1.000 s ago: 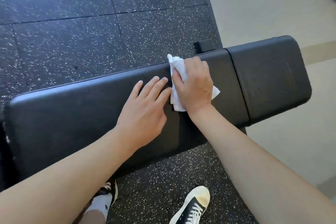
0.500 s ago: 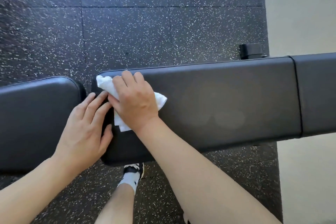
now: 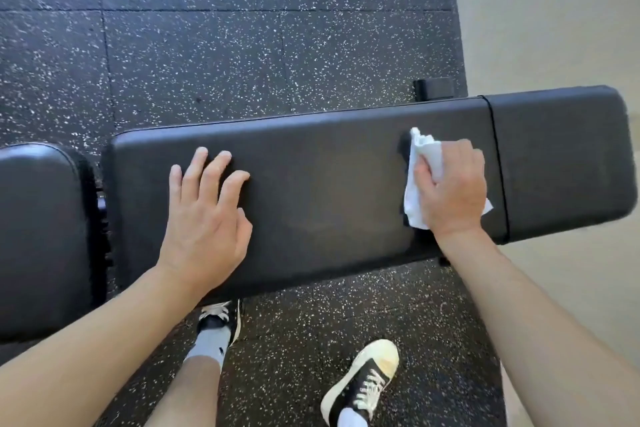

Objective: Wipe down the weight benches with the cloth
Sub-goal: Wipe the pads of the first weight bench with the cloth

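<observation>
One head-worn camera is looking steeply down, close above the bench [image 3: 329,184], taking in both hands and the floor [image 3: 207,45].

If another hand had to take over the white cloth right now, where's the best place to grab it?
Probably the bunched tip of the cloth sticking out past the right hand, approached from the bench's far edge. It stands up off the pad, while the rest lies flat, pinned under the palm.
</observation>
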### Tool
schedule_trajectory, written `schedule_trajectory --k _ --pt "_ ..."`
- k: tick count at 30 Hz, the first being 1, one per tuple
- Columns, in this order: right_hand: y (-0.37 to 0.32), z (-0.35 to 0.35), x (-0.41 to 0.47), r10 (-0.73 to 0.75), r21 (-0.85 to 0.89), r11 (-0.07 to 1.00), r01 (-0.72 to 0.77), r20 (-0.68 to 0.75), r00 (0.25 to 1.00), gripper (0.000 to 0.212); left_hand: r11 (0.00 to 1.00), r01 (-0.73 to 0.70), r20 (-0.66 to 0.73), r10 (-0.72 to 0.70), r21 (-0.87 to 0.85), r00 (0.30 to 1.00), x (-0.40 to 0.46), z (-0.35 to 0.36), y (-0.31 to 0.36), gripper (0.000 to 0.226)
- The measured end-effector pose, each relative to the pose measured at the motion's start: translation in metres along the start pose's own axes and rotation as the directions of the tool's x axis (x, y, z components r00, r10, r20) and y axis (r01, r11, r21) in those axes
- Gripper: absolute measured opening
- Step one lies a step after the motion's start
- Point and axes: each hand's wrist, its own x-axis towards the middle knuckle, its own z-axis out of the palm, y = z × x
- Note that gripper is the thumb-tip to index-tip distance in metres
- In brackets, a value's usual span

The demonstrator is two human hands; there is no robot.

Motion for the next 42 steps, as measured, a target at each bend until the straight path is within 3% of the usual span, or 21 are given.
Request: schedule_trajectory --k 4,9,11,14,17,20,23,26,32,35,38,42 --pt "-0.058 0.004 -0.025 -0.004 0.071 0.998 0.002 0.026 1.0 0.025 0.999 0.037 -0.076 -0.038 -0.021 0.996 -0.004 0.012 0.006 0.052" --pt "-0.182 0.016 -0.087 -0.348 0.295 0.91 0.293 0.158 0.924 0.019 0.999 0.046 -0.077 -0.048 -0.025 0.996 -0.004 0.013 0.003 0.051" --pt "-0.189 0.018 -0.094 -0.417 0.328 0.876 0.354 0.148 0.897 0.016 0.999 0.035 -0.082 -0.036 -0.006 0.996 -0.004 0.014 0.003 0.049" --pt "-0.143 0.01 -0.076 -0.494 0.272 0.846 0.458 0.083 0.865 0.011 0.999 0.031 -0.109 -0.028 0.03 0.994 -0.004 0.017 0.005 0.053" --pt "-0.057 0.0 -0.034 -0.394 0.137 0.911 0.39 0.001 0.919 0.014 0.998 0.039 -0.132 -0.033 0.039 0.991 -0.003 0.02 0.004 0.057" --pt "0.032 -0.012 0.015 -0.158 0.07 0.985 0.157 0.009 0.987 0.024 0.999 0.041 -0.135 -0.036 0.031 0.99 -0.003 0.02 0.003 0.057" --pt "0.049 -0.01 0.038 0.051 -0.01 0.999 -0.051 -0.035 0.998 0.023 0.999 0.03 -0.132 -0.027 0.018 0.991 -0.002 0.019 0.001 0.056" --pt "-0.004 0.009 0.035 0.115 -0.005 0.993 -0.116 -0.023 0.993 0.02 0.999 0.04 -0.112 -0.041 -0.007 0.993 -0.002 0.015 -0.001 0.055" --pt "-0.19 0.053 0.021 -0.197 0.131 0.975 0.181 0.126 0.972 0.029 0.975 0.068 -0.032 -0.076 -0.212 0.997 0.008 -0.013 -0.019 0.047" --pt "-0.285 0.07 -0.005 -0.308 0.232 0.939 0.252 0.249 0.918 0.028 0.908 0.189 -0.009 -0.207 -0.375 0.978 0.01 -0.033 -0.054 0.048" --pt "-0.349 0.082 -0.02 -0.318 0.252 0.936 0.244 0.32 0.892 0.028 0.87 0.313 0.01 -0.334 -0.381 0.942 -0.001 -0.051 -0.094 0.046" --pt "-0.397 0.093 -0.008 -0.416 0.269 0.906 0.328 0.409 0.812 0.029 0.816 0.44 0.2 -0.392 -0.375 0.898 -0.018 -0.066 -0.125 0.064"
